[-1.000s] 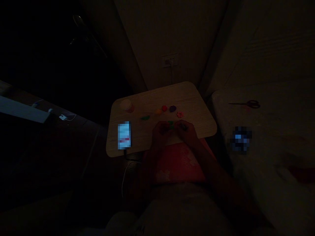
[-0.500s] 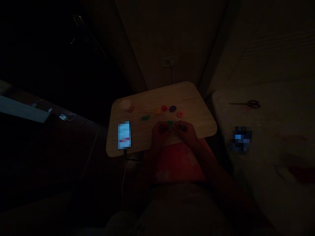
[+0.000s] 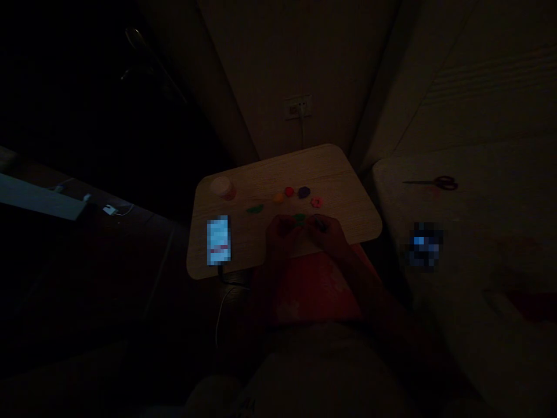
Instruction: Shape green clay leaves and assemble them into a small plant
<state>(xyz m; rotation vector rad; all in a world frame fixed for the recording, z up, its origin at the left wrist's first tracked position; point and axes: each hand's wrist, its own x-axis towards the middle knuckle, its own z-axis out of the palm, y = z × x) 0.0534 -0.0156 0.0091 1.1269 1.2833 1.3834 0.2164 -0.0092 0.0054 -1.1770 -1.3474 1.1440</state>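
The room is very dark. Both hands meet over the near edge of a small wooden table. My left hand and my right hand are closed together around a small green lump that looks like clay. Just beyond them lie more small coloured pieces: a green one, an orange one, a red one, a purple one and a pink flower shape. The fingers themselves are hard to make out.
A lit phone lies at the table's near left, with a cable hanging below. A small round pot stands at the far left. Scissors and a glowing device rest on the pale surface to the right. A wall socket sits behind.
Both hands stay pressed together on the green lump with only slight shifting; the view has drifted a little.
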